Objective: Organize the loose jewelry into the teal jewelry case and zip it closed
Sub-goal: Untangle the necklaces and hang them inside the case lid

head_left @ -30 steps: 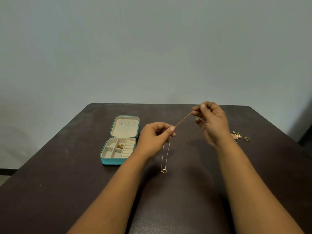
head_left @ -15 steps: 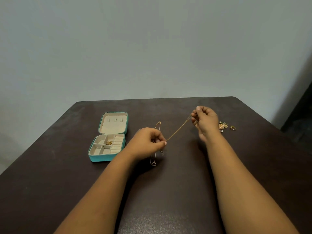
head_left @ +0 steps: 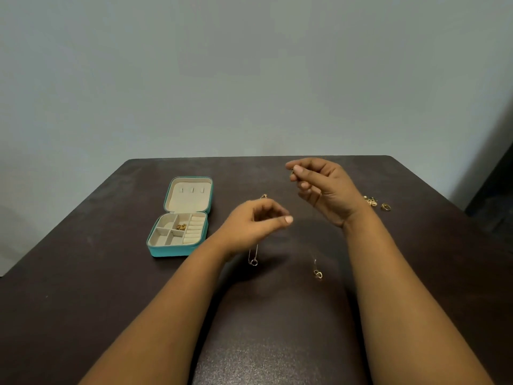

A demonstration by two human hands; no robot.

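The teal jewelry case point(head_left: 177, 252) lies open on the left of the dark table point(head_left: 83, 273), with a small gold piece point(head_left: 181, 226) in one compartment. My right hand point(head_left: 324, 190) is raised and pinches the end of a thin gold necklace; its chain drops to a small pendant point(head_left: 318, 273) low over the table. My left hand point(head_left: 254, 225) hovers beside it with loosely curled fingers and nothing visible in them. A second necklace lies on the table under my left hand, its ring pendant point(head_left: 253, 262) toward me.
A small heap of loose gold jewelry point(head_left: 371, 201) and a ring point(head_left: 385, 207) lie on the table to the right of my right wrist. The table's far edge meets a plain grey wall. A dark gap shows at the far right.
My left hand has let go of the chain that was stretched between both hands. The chain now hangs from my right hand, which has risen. The view has shifted.
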